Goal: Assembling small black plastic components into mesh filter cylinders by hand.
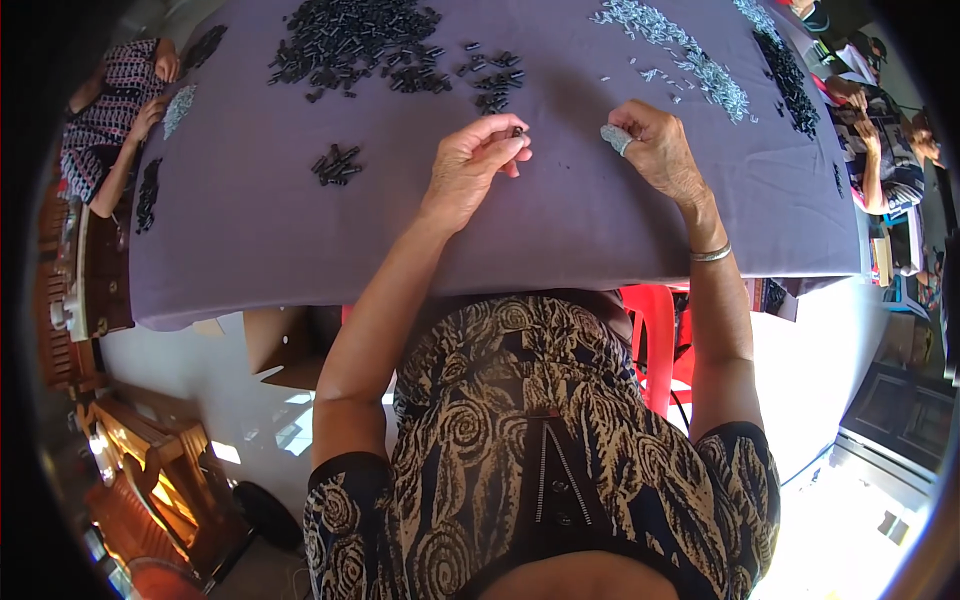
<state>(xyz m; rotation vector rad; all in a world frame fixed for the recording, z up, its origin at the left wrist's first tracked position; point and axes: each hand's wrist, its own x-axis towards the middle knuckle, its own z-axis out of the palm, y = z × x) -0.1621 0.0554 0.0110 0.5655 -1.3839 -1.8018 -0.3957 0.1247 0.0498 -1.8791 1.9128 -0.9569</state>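
My left hand (470,170) is closed in a pinch above the purple cloth on the table. A small dark cylindrical piece (517,132) shows between its thumb and forefinger. To its right, my right hand (660,150) is closed, with a speckled grey-green thing (615,139) at its thumb and fingertips; its exact kind cannot be made out. The two hands are apart. Beyond my left hand lie a large heap of small black cylinders (350,40) and a looser black group (492,80). A small black cluster (336,165) rests to its left.
Beyond my right hand, small silvery pieces (700,75) form a long pile, with more black pieces (785,85) to its right. One person (115,110) sits at the left edge, another (880,140) at the right. A red chair (655,340) stands under the table's near edge.
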